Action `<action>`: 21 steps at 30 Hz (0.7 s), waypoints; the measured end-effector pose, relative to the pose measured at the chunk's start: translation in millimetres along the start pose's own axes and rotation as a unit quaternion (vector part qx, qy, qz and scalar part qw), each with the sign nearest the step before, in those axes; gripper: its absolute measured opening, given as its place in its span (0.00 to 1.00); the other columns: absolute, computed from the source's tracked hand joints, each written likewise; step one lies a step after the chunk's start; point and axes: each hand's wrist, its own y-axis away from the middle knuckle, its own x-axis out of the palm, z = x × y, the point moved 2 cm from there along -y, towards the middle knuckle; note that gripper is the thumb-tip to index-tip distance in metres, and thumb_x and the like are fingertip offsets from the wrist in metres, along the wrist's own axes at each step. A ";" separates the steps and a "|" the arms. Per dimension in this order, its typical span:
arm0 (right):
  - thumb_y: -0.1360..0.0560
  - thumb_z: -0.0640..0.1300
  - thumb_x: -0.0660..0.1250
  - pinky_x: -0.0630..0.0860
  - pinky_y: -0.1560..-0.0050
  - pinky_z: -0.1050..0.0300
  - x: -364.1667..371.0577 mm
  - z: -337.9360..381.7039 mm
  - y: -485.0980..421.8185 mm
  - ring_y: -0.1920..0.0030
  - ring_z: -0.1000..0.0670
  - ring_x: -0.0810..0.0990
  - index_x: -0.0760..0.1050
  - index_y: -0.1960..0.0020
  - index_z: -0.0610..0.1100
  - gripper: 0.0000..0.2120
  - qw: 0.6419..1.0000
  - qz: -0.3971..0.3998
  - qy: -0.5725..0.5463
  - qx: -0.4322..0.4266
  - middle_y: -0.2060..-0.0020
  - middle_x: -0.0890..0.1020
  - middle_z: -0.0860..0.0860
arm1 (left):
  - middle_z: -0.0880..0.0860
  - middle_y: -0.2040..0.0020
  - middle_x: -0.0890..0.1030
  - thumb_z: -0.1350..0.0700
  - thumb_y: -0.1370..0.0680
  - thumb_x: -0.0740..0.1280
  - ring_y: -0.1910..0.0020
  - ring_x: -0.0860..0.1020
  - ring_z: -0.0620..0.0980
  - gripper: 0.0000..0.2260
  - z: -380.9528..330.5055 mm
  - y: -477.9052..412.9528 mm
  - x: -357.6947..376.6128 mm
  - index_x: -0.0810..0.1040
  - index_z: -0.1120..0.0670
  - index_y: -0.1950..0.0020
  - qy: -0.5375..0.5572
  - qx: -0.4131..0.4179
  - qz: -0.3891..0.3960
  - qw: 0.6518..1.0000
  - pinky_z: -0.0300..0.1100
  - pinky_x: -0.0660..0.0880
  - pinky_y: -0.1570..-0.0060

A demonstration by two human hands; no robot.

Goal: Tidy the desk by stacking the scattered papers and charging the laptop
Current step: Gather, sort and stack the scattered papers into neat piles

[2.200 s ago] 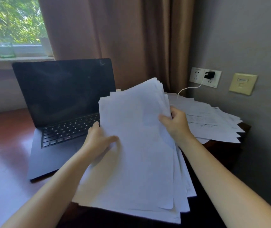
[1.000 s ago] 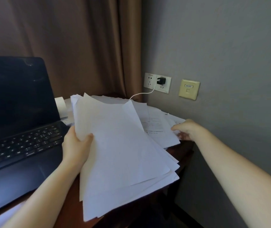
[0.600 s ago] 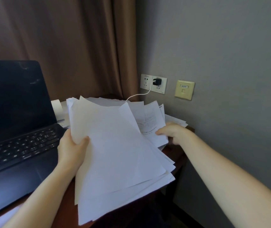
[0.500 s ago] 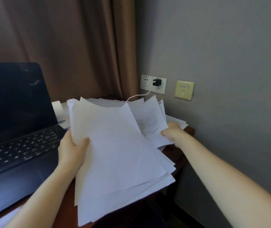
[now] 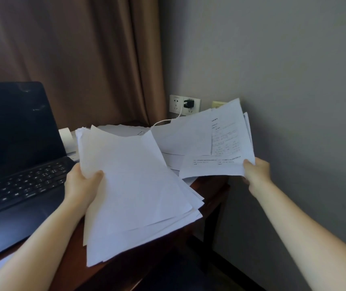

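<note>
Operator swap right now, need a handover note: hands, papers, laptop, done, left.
Left hand grips the main paper stack at its left edge over the desk.
Right hand pinches a second bunch of printed sheets, lifted.
Loose sheets lie on the desk between them. Laptop open, screen dark; charger in wall socket, cable end hidden under papers.
Done: most papers gathered. Left: merge bunches, collect the rest, connect laptop.

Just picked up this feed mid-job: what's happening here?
A person is tidying the desk. The left hand holds a thick stack of papers above it; the right hand grips a smaller printed bundle alongside. More sheets lie on the desk. The laptop sits open, screen dark; a charger is in the wall socket.
</note>
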 end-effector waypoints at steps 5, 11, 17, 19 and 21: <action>0.23 0.32 0.55 0.58 0.83 0.69 -16.8 1.4 11.2 0.73 0.50 0.64 0.74 0.48 0.41 0.11 0.996 0.045 -0.019 0.071 0.66 0.73 0.47 | 0.59 0.45 0.77 0.59 0.24 0.66 0.50 0.75 0.56 0.16 -3.4 7.3 -3.6 0.72 0.60 0.37 -0.001 -0.007 0.004 1.000 0.51 0.73 0.51; 0.23 0.33 0.60 0.74 0.64 0.58 7.0 3.0 33.7 0.57 0.49 0.78 0.75 0.44 0.41 0.10 0.951 0.272 0.108 0.100 0.55 0.80 0.46 | 0.60 0.43 0.77 0.59 0.24 0.67 0.50 0.74 0.56 0.16 -2.7 8.2 -6.4 0.73 0.61 0.37 0.002 -0.019 0.003 1.000 0.50 0.72 0.51; 0.24 0.34 0.63 0.77 0.56 0.56 51.0 5.9 23.4 0.48 0.45 0.77 0.74 0.37 0.36 0.15 0.944 0.277 0.172 0.041 0.46 0.79 0.43 | 0.59 0.42 0.78 0.60 0.23 0.66 0.50 0.75 0.56 0.16 2.8 -2.3 -14.8 0.75 0.61 0.36 0.057 -0.072 -0.002 0.996 0.47 0.71 0.50; 0.26 0.42 0.67 0.73 0.43 0.52 62.5 9.3 15.1 0.40 0.43 0.74 0.72 0.35 0.40 0.20 0.919 0.214 0.327 -0.046 0.38 0.76 0.43 | 0.59 0.42 0.78 0.60 0.23 0.66 0.49 0.76 0.57 0.15 4.5 -7.2 -21.2 0.75 0.61 0.36 0.067 -0.078 -0.012 0.995 0.48 0.72 0.50; 0.29 0.52 0.69 0.64 0.34 0.47 71.2 18.0 11.7 0.30 0.40 0.62 0.61 0.28 0.43 0.34 0.827 0.127 0.522 -0.167 0.30 0.65 0.42 | 0.59 0.41 0.78 0.60 0.23 0.66 0.48 0.76 0.58 0.16 6.2 -11.8 -28.5 0.74 0.60 0.35 0.067 -0.078 -0.025 0.994 0.49 0.72 0.50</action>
